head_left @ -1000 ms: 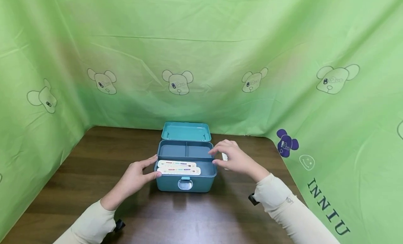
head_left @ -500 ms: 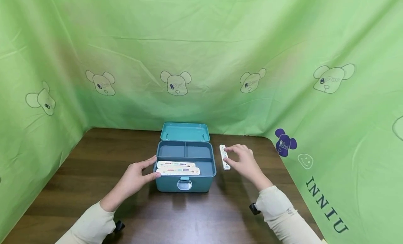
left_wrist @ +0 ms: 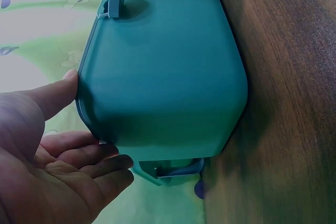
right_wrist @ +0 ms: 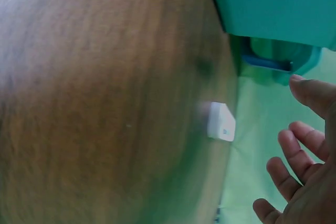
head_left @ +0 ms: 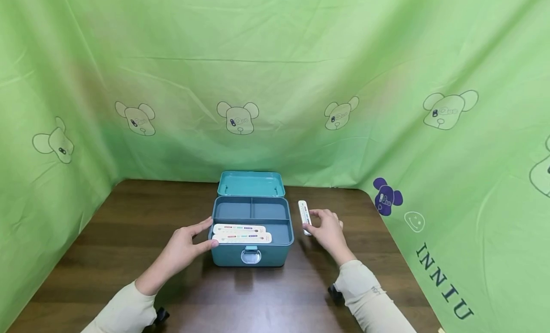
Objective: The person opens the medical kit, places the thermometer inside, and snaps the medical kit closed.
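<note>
A teal box stands on the table, its lid swung back. Two slim white cases with coloured print overlap in the front compartment. My left hand touches the box's left end, thumb at the front corner and fingers along the side; in the left wrist view the thumb rests at the rim of the box. Right of the box lies another slim white case. Beside it is my right hand, thumb overlapping its near end; the right wrist view shows loosely bent fingers apart from the case.
A divider splits the rear tray of the box in two. The box has a metal latch at its front. Green cloth with bear prints hangs behind and at both sides of the brown wooden table.
My right hand has moved off the box's right edge, rightward and down to the white case on the table, which it earlier partly hid. My left hand has stayed at the box.
</note>
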`<state>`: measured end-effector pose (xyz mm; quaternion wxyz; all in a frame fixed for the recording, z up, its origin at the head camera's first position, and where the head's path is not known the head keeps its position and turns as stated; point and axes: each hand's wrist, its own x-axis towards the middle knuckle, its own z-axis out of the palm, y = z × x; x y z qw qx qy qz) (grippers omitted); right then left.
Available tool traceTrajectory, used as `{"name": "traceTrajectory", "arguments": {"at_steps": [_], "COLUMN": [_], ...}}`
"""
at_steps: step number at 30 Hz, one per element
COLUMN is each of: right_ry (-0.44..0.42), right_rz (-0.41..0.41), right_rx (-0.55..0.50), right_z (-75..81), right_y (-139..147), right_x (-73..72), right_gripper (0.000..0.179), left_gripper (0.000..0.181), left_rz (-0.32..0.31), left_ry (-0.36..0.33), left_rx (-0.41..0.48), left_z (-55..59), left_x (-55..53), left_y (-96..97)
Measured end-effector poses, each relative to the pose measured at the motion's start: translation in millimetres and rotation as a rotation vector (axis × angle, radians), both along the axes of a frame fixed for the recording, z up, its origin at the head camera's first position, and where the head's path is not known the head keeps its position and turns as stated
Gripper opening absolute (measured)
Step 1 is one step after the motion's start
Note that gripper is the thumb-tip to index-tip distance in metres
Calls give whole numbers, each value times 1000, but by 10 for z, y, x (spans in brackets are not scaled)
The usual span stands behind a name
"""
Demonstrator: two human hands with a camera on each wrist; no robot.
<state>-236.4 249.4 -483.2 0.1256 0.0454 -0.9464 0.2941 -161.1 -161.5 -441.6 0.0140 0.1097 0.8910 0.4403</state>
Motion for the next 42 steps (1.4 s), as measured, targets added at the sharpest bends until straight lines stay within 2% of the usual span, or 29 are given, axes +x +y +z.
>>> {"name": "traceTrajectory", "arguments": {"at_steps": [3,9,16,22,31,38,42], "right_ry": [-29,-143,-228,-251,-253,-266,-236], "right_rz": [-25,-57,-112,-146,-208,-223,-222], "right_rx": [3,33,71,96,109,53,6], "right_z": [-58,-127,-193,-221,-202,-216,-213], "right_y": [3,5,29,8,11,135,239], "right_x": [-32,-50,-46,-81,-102,-81,-67], "right_gripper": [57,65,62,56,30,31,33], "left_gripper": [75,74,74,74,75,76,76], "left_rz": [0,-1,-6,-7,-7,-3,-3], "left_ry": [7,14,12,12,4,-20,-18], "left_rx": [5,-6,1,-2,0,1,2], "left_z": [9,26,19,19,24,29,23], "left_x": [-3,-3,-7,-8,-17,-11,-3], "left_y": [-2,-15,-17,-20,-5,4,4]}}
